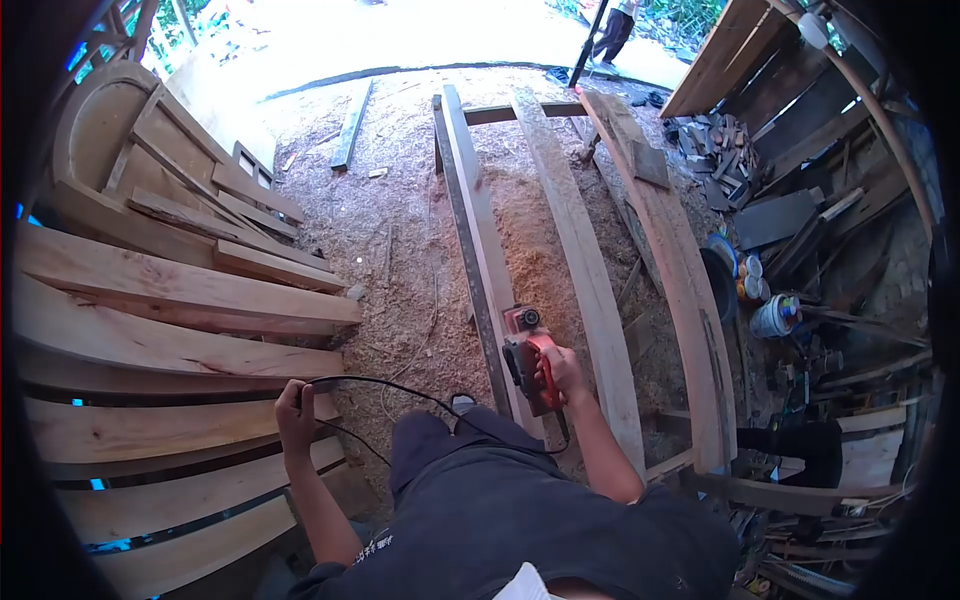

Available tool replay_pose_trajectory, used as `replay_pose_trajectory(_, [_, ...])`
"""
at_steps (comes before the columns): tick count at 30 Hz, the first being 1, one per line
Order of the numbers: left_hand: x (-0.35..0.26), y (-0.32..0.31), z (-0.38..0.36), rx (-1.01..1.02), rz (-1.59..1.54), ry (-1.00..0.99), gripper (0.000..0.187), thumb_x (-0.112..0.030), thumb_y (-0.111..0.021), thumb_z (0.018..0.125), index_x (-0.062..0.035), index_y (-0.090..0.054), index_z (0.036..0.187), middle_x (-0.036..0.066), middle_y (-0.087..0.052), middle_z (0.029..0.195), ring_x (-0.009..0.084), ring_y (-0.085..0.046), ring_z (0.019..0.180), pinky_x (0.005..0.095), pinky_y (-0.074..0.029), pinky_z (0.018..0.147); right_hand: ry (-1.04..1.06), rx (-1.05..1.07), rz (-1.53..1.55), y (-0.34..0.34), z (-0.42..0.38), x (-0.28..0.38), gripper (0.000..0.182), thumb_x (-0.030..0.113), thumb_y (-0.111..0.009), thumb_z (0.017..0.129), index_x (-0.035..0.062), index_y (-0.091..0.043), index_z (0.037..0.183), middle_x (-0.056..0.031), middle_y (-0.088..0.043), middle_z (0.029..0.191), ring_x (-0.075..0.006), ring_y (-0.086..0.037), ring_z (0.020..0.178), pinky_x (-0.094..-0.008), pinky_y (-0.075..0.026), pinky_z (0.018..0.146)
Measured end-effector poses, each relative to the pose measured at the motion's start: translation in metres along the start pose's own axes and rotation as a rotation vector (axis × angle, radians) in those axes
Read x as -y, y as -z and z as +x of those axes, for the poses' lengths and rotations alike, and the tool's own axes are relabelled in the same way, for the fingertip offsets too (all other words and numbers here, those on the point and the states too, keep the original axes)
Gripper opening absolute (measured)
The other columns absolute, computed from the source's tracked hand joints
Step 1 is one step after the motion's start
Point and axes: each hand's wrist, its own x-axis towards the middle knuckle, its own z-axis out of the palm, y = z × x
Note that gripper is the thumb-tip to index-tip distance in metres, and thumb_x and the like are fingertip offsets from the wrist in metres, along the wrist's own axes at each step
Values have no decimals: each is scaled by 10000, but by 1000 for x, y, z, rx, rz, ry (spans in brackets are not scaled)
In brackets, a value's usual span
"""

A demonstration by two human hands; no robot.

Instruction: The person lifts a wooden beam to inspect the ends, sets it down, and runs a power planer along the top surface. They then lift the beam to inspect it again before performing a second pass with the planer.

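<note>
My right hand (pixel 562 372) is wrapped round the handle of a red and black electric hand planer (pixel 530 365). The planer rests on a long, narrow wooden beam (pixel 477 220) that runs away from my body. My left hand (pixel 294 408) is off to the left, closed round the black power cord (pixel 385 383), which loops across my front to the planer. A second long board (pixel 575 235) lies parallel to the beam, just right of the planer.
Several thick planks (pixel 180 350) are stacked on the left. A wide board (pixel 670 260) lies along the right side of the stand. Sawdust (pixel 390 240) covers the ground. Paint buckets (pixel 775 318) and scrap wood (pixel 720 155) sit at right. Another person (pixel 614 35) is far off.
</note>
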Motion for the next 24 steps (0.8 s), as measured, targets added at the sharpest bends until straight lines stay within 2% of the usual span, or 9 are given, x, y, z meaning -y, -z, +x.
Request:
replay_pose_trajectory(4, [-1,4,18,-63,29,5,295,-223,-607,1087,-9,-560,890,9,-445,709,86,-390,692,281,-350,600,-30,-26,10,-9,26,34,365,369,-602,959,23,-691,882,-29,-648,694,-123,-632,536,-288,-506,499])
replay_pose_trajectory(8, [2,-4,43,-31,57,13,297,-222,-596,1091,-8,-551,890,18,-429,706,98,-381,696,290,-352,603,-50,-64,-31,-20,54,56,354,362,-605,943,38,-692,827,-16,-626,644,-115,-602,493,-286,-472,462])
replay_pose_trajectory(10, [2,-12,59,-54,48,-58,307,-224,-592,1096,-11,-541,881,11,-409,705,94,-370,691,288,-346,600,-44,-95,-41,-25,70,58,360,368,-613,930,35,-690,817,-19,-632,649,-115,-594,480,-284,-461,446])
replay_pose_trajectory(12, [3,-15,74,6,26,9,321,-236,-594,1099,-11,-536,877,6,-405,710,92,-367,692,285,-340,598,-92,-100,-33,-30,87,58,364,370,-614,927,32,-691,816,-20,-631,647,-114,-592,477,-283,-457,442])
replay_pose_trajectory(18, [16,-38,151,64,51,23,335,-245,-606,1095,-8,-532,870,3,-404,702,94,-367,676,293,-330,586,-140,-141,-44,-55,145,77,381,378,-614,924,24,-693,806,-21,-621,629,-108,-581,467,-283,-445,428])
replay_pose_trajectory(20, [19,-44,181,72,72,-27,344,-248,-612,1092,-6,-533,860,2,-401,697,93,-367,667,300,-321,576,-135,-156,-58,-66,169,83,383,378,-615,923,25,-692,798,-21,-617,622,-106,-575,462,-283,-440,423])
replay_pose_trajectory(24, [30,-50,238,145,35,33,353,-256,-619,1088,-2,-538,856,5,-409,695,96,-377,666,300,-324,576,-163,-192,-41,-88,212,91,404,397,-628,932,27,-693,784,-21,-614,614,-110,-562,443,-288,-430,410])
